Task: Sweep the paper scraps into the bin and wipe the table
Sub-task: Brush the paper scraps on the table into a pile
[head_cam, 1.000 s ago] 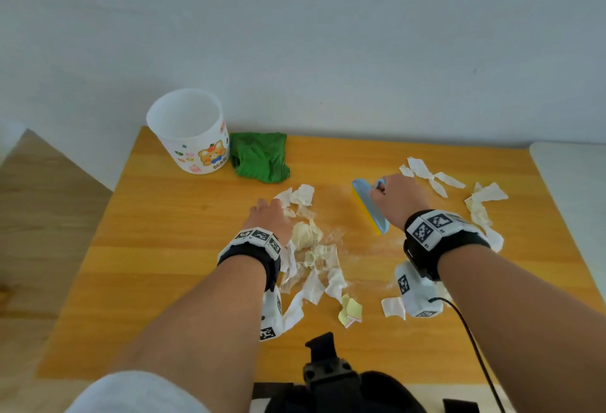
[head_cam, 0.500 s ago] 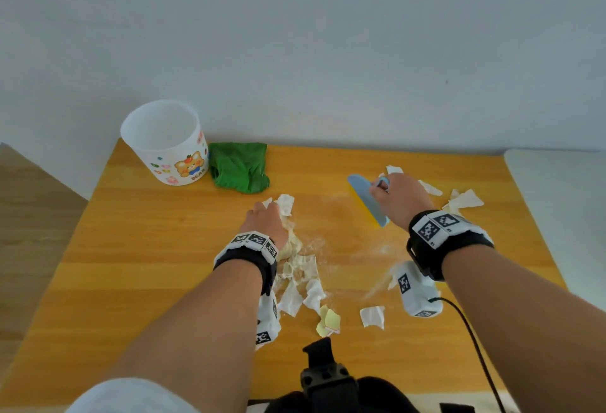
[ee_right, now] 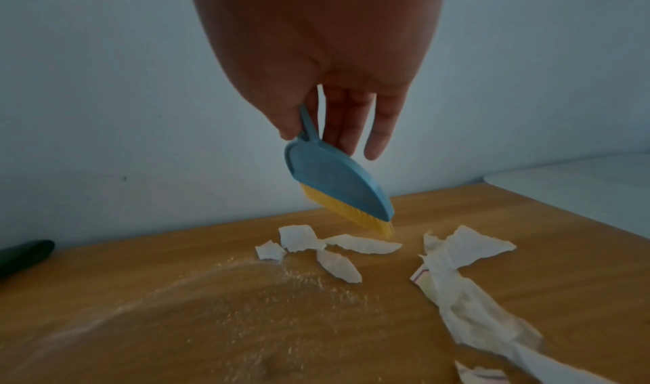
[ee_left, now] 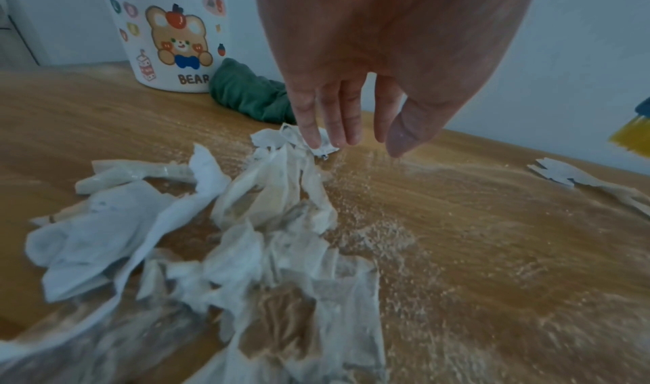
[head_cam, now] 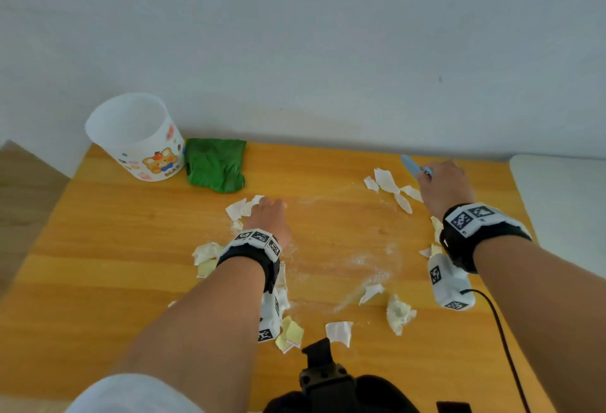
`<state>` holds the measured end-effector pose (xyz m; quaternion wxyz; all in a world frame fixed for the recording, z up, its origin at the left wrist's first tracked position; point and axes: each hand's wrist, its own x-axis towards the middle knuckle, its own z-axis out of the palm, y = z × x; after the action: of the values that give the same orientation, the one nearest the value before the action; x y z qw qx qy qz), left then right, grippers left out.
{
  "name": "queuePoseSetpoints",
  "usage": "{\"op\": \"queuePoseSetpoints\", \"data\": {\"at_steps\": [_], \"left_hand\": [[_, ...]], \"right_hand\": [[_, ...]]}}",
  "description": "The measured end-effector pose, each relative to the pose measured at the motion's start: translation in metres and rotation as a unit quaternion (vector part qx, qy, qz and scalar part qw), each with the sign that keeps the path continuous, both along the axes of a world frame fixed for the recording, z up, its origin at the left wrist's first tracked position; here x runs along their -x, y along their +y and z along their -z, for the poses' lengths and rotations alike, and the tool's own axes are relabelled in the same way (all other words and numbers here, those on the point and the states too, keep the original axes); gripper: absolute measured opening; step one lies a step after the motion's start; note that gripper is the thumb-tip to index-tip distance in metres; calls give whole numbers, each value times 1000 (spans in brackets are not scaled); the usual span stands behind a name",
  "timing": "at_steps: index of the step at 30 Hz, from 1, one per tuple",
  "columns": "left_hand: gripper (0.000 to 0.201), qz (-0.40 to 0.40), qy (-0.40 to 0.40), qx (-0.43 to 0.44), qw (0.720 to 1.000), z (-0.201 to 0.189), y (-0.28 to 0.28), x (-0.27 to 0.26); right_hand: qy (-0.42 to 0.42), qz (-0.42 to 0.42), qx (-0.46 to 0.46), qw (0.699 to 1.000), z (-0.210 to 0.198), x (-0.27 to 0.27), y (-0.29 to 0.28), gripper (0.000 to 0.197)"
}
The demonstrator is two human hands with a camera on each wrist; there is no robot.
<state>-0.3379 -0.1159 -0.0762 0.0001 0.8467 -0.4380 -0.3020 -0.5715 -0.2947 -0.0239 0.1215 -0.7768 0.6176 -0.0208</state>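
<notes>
White and yellow paper scraps [head_cam: 399,312] lie scattered over the wooden table [head_cam: 131,248]. One pile [ee_left: 263,209] sits under my left hand [head_cam: 269,212], whose straight fingers [ee_left: 316,137] touch its far end. My right hand [head_cam: 442,188] grips the handle of a small blue brush [ee_right: 337,187] with yellow bristles. The brush [head_cam: 414,166] is held tilted at the far right, its bristle tip just behind a few scraps [ee_right: 330,248]. The white bear-printed bin [head_cam: 134,137] stands upright at the far left corner, with a green cloth [head_cam: 214,165] beside it.
Fine pale crumbs [head_cam: 367,261] dust the table's middle. A wall runs close behind the table. A white surface [head_cam: 564,189] adjoins the right edge. Black gear [head_cam: 324,376] sits at the near edge, and a cable [head_cam: 505,340] trails from my right wrist.
My right hand has carried the brush from the table's middle out to the far right, behind the scraps there. My left hand stays on its pile.
</notes>
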Motion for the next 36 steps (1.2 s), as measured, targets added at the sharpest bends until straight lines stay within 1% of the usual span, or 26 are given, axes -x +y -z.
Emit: {"op": "queuePoseSetpoints", "data": {"at_steps": [2, 6, 12, 15, 18, 20, 23, 24, 27, 31, 34, 36], "left_hand": [[53, -9, -4, -1, 1000, 1, 0, 0], [52, -18, -6, 5, 1000, 1, 1, -3], [52, -30, -5, 18, 999, -3, 8, -14], [52, -31, -4, 27, 999, -5, 14, -22], [52, -30, -3, 31, 999, -4, 20, -28], [50, -27, -4, 34, 999, -3, 23, -32], [49, -25, 1, 42, 999, -3, 25, -34], [50, -24, 4, 45, 999, -4, 26, -34], [49, -17, 5, 49, 999, -3, 26, -35], [47, -9, 4, 28, 1000, 1, 31, -38], [49, -11, -1, 14, 1000, 3, 34, -39], [49, -18, -5, 12, 1000, 4, 33, -39]], "right_hand": [[11, -12, -25, 1000, 5, -4, -1, 32], [2, -33, -92, 995, 6, -16, 3, 34], [-21, -67, -133, 989, 7, -33, 21, 36], [-45, -76, -153, 984, 6, -43, 35, 36], [-53, -95, -176, 978, 5, -53, 50, 46], [-72, -99, -200, 972, 3, -58, 59, 48], [-98, -84, -224, 966, 0, -60, 65, 41], [-99, -79, -213, 969, -3, -59, 66, 40], [-104, -61, -142, 983, -11, -53, 59, 45], [-89, -14, -56, 994, -16, -44, 40, 46], [-63, 9, -26, 998, -10, -42, 28, 42], [-56, 18, -10, 998, -3, -42, 20, 35]]}}
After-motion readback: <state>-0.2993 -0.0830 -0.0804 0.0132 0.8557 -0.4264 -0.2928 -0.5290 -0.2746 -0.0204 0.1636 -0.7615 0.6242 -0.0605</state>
